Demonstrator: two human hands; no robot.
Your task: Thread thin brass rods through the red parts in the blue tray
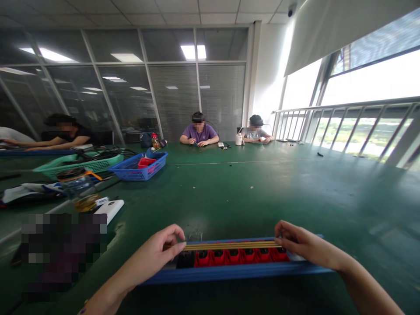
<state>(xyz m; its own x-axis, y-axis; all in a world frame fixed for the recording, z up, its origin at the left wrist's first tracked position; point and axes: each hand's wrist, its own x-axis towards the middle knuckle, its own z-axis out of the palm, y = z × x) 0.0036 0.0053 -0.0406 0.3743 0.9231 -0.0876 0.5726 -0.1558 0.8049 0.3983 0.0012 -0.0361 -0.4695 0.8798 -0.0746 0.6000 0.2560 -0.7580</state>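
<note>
Several thin yellowish sticks (229, 246) stretch level between my two hands, above a long blue tray (229, 274). My left hand (169, 245) pinches their left end between thumb and fingers. At the right end, my right hand (292, 238) grips them the same way, with fingers curled. Inside the tray stands a row of red holders (219, 257) with black parts in them. A black block (185, 259) lies at the row's left end. The sticks hide the back edge of the holders in part.
On the left are a blue basket (139, 173) with a red box, a green basket (77, 166) with black cables, a jar (77, 181) and a white device (110, 211). Several people sit at the far side, near a white bottle (239, 139).
</note>
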